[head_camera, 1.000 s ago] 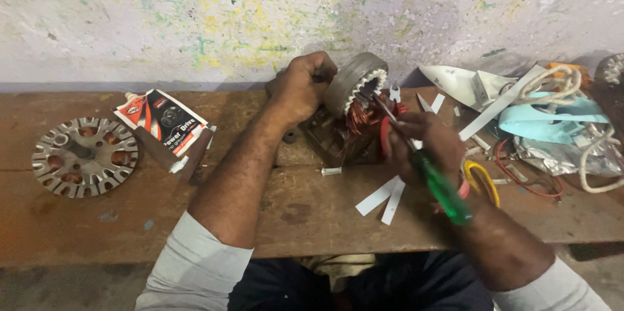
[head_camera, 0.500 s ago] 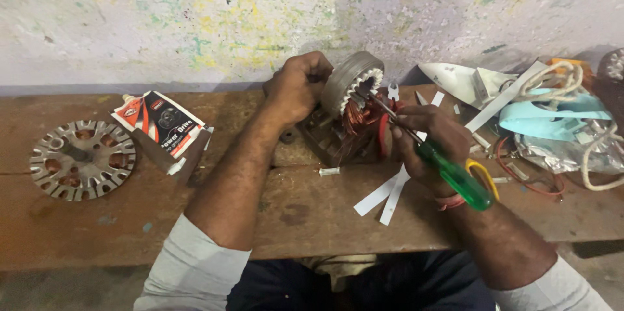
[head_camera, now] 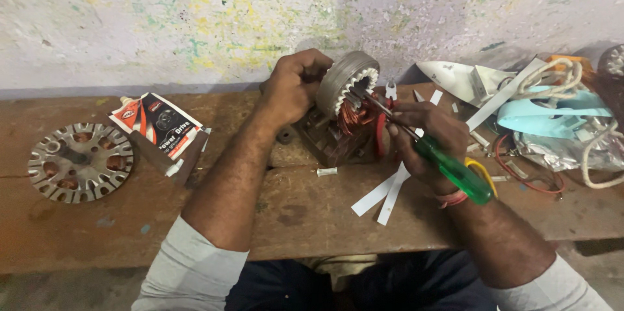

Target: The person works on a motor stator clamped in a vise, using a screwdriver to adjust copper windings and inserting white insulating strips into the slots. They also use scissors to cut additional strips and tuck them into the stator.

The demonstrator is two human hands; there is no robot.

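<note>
- The left hand point(head_camera: 294, 87) grips the round grey metal motor stator point(head_camera: 346, 82), propped at the back of the worn wooden bench point(head_camera: 292, 197)
- The right hand point(head_camera: 429, 135) pinches a green-handled screwdriver point(head_camera: 429, 155), its tip in the copper windings point(head_camera: 354, 116)
- Best practice: hold the stator firm and probe gently, sparing the wire

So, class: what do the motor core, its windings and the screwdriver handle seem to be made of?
Motor core: dull grey metal, probably stacked steel, judging by its ridged rim. Windings: shiny reddish-orange strands, apparently copper wire. Screwdriver handle: see-through green, glossy, likely plastic, held in the right hand. The left hand steadies the core.
</note>
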